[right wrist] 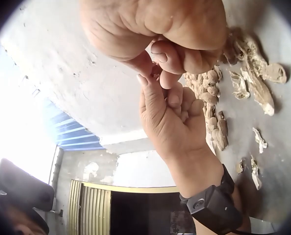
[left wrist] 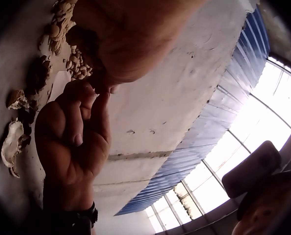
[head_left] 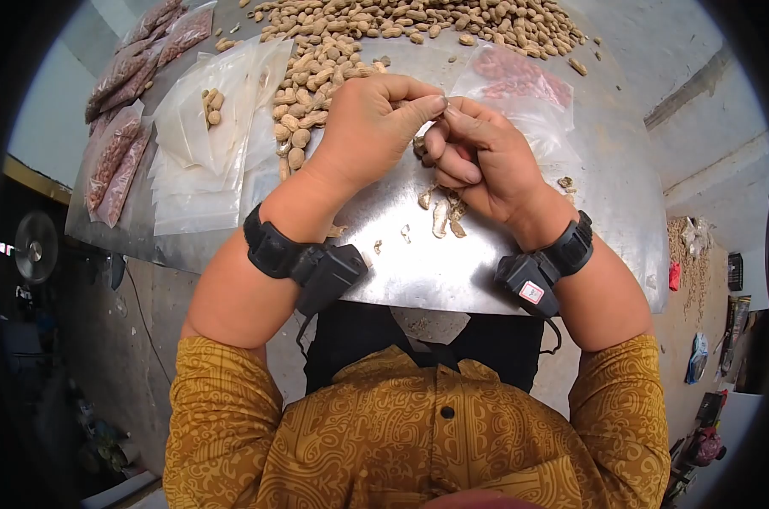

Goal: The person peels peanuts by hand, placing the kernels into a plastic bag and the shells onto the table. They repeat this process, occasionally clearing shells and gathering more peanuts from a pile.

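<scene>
My left hand (head_left: 372,119) and right hand (head_left: 495,157) meet above the metal table, thumb and fingertips together. Between them they pinch a small reddish-brown peanut (right wrist: 156,72), mostly hidden by the fingers; whether it is in its shell I cannot tell. The right hand's other fingers curl toward the palm. Broken peanut shells (head_left: 440,216) lie on the table below the right hand, and appear large in the right wrist view as split shells (right wrist: 258,83). Beside the left wrist runs a band of unshelled peanuts (head_left: 304,97).
A wide heap of unshelled peanuts (head_left: 486,19) covers the table's far side. Filled bags of red kernels (head_left: 117,161) lie at the left, beside flat clear bags (head_left: 198,187) with a few peanuts on top. Another bag of red kernels (head_left: 520,81) lies beyond the right hand.
</scene>
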{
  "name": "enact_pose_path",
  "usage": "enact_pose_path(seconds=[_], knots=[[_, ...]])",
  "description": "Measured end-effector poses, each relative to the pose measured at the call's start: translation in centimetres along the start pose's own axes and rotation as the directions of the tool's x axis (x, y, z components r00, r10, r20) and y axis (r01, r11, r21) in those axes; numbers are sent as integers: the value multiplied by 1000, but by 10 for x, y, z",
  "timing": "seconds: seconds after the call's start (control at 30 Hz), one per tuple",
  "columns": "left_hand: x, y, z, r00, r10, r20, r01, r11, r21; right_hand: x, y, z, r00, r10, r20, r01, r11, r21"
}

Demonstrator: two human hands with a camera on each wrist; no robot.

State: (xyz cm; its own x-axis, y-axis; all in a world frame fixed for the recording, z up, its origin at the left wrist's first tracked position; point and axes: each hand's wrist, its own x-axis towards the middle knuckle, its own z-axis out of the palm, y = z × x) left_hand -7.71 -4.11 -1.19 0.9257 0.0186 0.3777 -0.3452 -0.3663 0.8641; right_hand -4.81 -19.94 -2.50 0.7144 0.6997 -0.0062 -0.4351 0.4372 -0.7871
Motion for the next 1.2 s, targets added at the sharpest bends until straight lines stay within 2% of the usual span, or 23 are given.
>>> enact_pose_path(seconds=[0.17, 0.27, 0.37, 0.57, 1.2], knots=[[-3, -2, 7, 999, 32, -30, -32, 999, 10, -2, 6, 5, 997, -72, -38, 71, 997, -24], [-5, 1, 10, 992, 115, -49, -110, 989, 96, -3, 9, 7, 991, -109, -77, 105, 993, -51], [-4, -1, 13, 959, 275, -72, -255, 945, 203, -4, 10, 8, 988, -116, -104, 111, 993, -48], [-4, -2, 14, 928, 363, -80, -325, 896, 303, -5, 9, 8, 988, -98, -118, 94, 995, -42], [-9, 3, 15, 923, 376, -83, -331, 885, 327, -4, 5, 7, 991, -26, -128, 26, 1000, -7]])
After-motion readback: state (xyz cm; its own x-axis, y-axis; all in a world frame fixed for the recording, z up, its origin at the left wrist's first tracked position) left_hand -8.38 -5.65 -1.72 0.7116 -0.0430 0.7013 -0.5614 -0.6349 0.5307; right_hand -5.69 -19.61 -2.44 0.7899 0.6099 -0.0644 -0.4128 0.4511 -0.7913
